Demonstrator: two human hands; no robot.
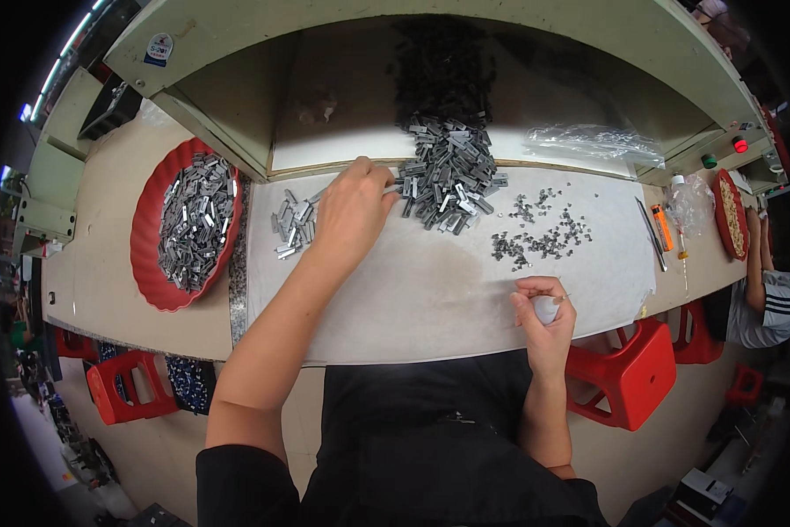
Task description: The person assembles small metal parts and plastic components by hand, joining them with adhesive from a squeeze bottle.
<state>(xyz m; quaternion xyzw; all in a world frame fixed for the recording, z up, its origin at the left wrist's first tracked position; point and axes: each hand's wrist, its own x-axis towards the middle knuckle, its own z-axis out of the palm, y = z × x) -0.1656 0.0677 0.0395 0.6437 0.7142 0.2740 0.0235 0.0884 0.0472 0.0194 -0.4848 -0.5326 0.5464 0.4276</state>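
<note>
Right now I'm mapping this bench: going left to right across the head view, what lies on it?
Red tray of metal pieces → small pile of clips → left hand → big pile of clips → tiny dark parts → orange pen.

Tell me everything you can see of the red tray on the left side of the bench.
The red tray is a shallow oval dish, plastic by its look, with a raised rim. It lies flat on the pale bench, left of the white work mat, and apart from both hands. A heap of small grey metal pieces fills most of it, leaving the left and lower rim bare. Its upper right edge sits close to the cabinet's corner; whether they touch I cannot tell.
</note>
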